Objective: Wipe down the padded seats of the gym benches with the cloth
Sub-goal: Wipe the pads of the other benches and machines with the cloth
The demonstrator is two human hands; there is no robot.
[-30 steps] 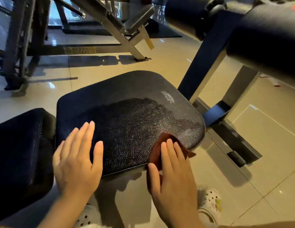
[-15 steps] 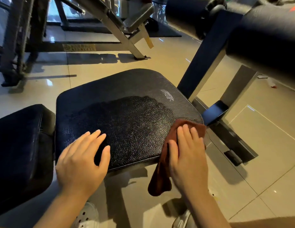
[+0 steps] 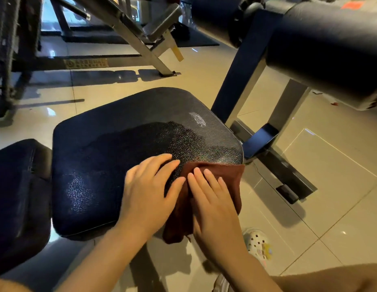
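- While the wipe runs, right hand (image 3: 213,204) presses cloth (image 3: 221,175) flat on the seat (image 3: 103,165) near-right corner; part of it hangs off the edge.
- Grip: fingers straight on both hands, nothing clenched. Left hand (image 3: 149,192) lies flat on the pad, thumb just beside the cloth.
- Judgement: mid-wipe; damp sheen covers the middle, far strip looks dry.
- Next: push cloth up over the far edge, keep it spread.
- Versus half a second ago: left hand has slid right to meet the cloth; cloth sits further onto the pad.
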